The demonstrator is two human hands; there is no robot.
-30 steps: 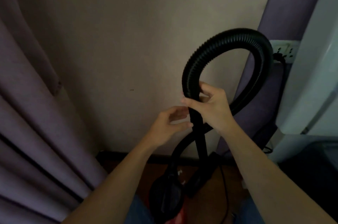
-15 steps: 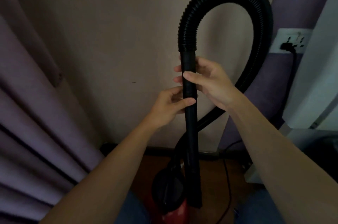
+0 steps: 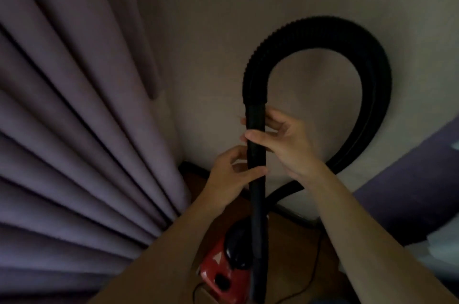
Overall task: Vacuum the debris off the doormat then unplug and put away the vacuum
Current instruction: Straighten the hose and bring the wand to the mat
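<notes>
Pleated purple curtain (image 3: 74, 130) noted across the left of the frame; black corrugated hose (image 3: 320, 30) looped right of centre against the wall. Rigid black wand (image 3: 257, 204) held upright at centre, red vacuum body (image 3: 216, 271) seen at bottom centre. Wand is grasped near its top by the right hand (image 3: 290, 149) and pinched just below by the left hand (image 3: 226, 177).
</notes>
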